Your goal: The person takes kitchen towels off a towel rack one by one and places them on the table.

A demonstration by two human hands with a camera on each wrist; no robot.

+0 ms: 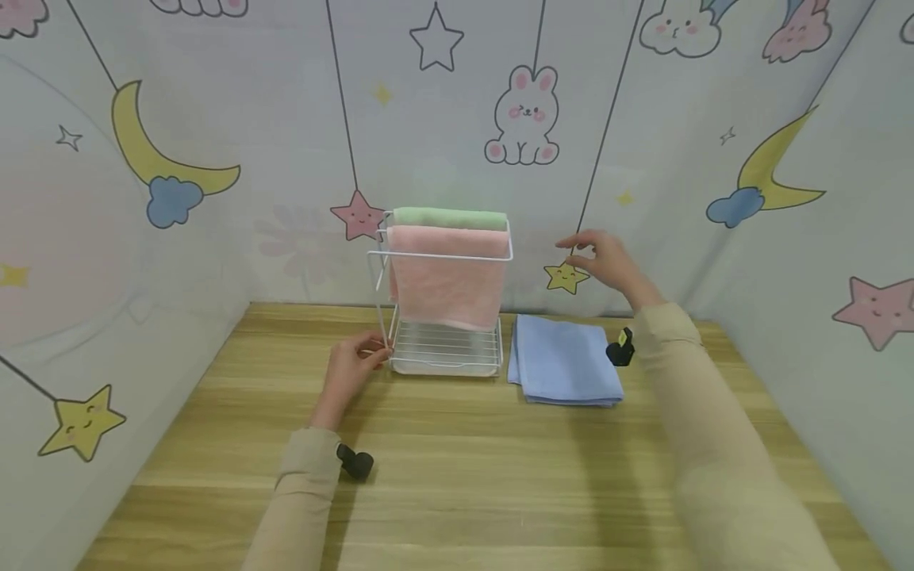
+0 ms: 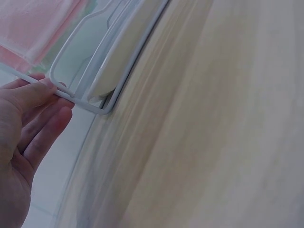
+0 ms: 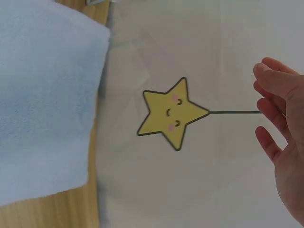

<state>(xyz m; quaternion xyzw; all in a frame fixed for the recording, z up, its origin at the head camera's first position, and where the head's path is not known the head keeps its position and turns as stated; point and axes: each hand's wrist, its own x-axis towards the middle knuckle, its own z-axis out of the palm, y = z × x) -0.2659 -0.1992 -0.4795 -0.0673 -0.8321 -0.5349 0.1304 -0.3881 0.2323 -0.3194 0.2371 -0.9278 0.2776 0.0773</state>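
A white wire rack [image 1: 443,256] stands at the back of the table, a pink towel [image 1: 450,277] draped over its front bar and a green towel [image 1: 450,218] over a bar behind. My left hand [image 1: 350,365] pinches the rack's lower left side wire between thumb and fingers, as the left wrist view shows close up. To the right of the rack lies a folded blue towel [image 1: 567,361]. Above and behind that towel, my right hand [image 1: 607,258] hangs in the air with loosely bent fingers and nothing in them; the right wrist view shows the fingers apart from the towel.
A pale tray [image 1: 446,367] sits in the rack's base. The wooden table [image 1: 457,476] reaches toward me. Walls of cartoon-printed cloth [image 1: 286,119] stand close behind the rack and at both sides.
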